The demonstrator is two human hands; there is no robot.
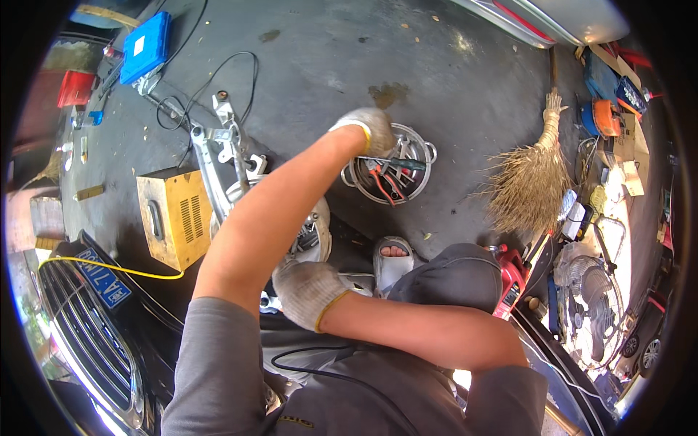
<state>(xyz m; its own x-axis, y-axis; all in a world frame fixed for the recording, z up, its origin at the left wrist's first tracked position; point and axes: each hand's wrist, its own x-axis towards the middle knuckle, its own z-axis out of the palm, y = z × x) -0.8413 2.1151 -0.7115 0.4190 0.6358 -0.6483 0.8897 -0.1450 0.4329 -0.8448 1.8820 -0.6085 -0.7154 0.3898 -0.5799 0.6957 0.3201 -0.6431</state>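
Observation:
My left hand [369,129], in a whitish knit work glove, reaches across to a round metal basin [429,176] on the floor ahead. It sits over the basin's near-left rim with its fingers bent downward, their tips hidden. Beneath it in the basin lie red-handled pliers [384,183], a tool with a dark green handle [408,164] and other hand tools. Crossing under my left arm, my right hand [309,291], gloved too, rests against a greyish metal assembly [316,236]. Its fingers point away and cannot be seen, and my left forearm covers part of the assembly.
A metal frame [212,163] and a yellow vented box [174,218] stand at left, near a black car grille [94,341]. A blue case [145,47] lies far left. On the right are a straw broom [534,182], a red jack-like tool [511,282] and a fan [592,305].

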